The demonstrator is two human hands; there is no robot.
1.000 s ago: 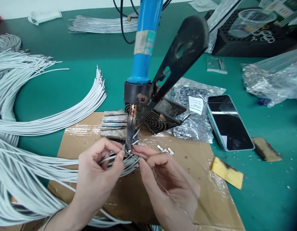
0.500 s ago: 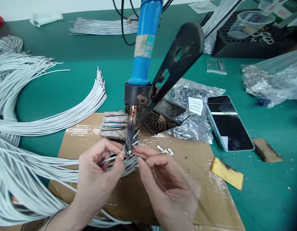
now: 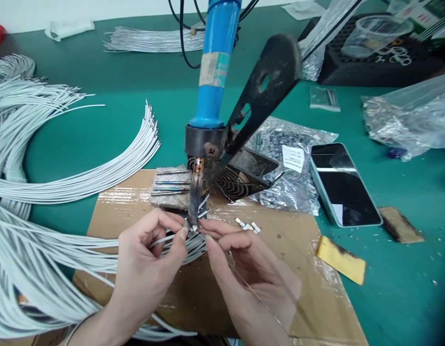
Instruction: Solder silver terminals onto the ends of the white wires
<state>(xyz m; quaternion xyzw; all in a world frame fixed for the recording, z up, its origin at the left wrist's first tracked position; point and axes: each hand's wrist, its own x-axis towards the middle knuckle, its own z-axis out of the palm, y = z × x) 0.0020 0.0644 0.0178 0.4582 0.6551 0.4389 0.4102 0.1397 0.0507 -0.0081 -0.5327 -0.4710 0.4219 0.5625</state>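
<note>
A blue-handled soldering iron [image 3: 212, 77] hangs in a black metal stand [image 3: 260, 91], its tip pointing down at a cardboard sheet [image 3: 193, 288]. My left hand [image 3: 146, 262] pinches the end of a white wire [image 3: 161, 239] right under the tip. My right hand [image 3: 249, 269] is pinched on a thin solder wire [image 3: 251, 290] that touches the same spot. More white wire ends fan out beneath my fingers.
Bundles of white wires [image 3: 64, 178] curve over the green table on the left. Small metal terminals [image 3: 247, 225] lie on the cardboard. A phone [image 3: 341, 185], foil bags [image 3: 290, 158], yellow sponge pieces [image 3: 340, 259] and a black tray [image 3: 374, 57] sit to the right.
</note>
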